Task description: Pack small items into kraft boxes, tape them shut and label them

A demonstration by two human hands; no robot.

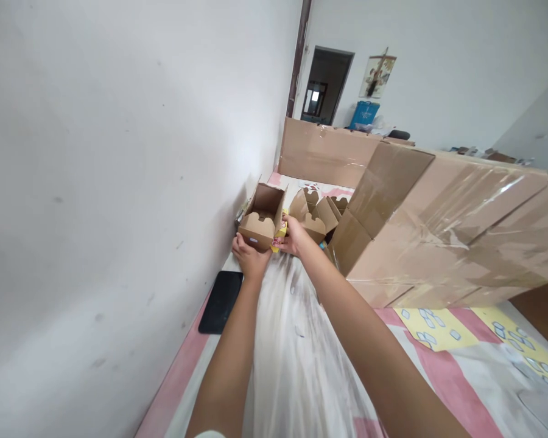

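An open-topped brown cardboard box with a notched front edge stands at the far end, close to the left wall. My left hand grips its lower front, the fingers at the left corner. On the box's right side my right hand is closed over a yellow printed surface with red markings. Whether that yellow surface is part of the box or a separate piece, I cannot tell. Just right of my right hand sits another open brown carton.
A black tablet-like slab lies by the wall. Clear plastic sheeting runs between my arms. Large taped cartons stand at the right, with yellow patterned sheets before them. A long cardboard panel stands behind.
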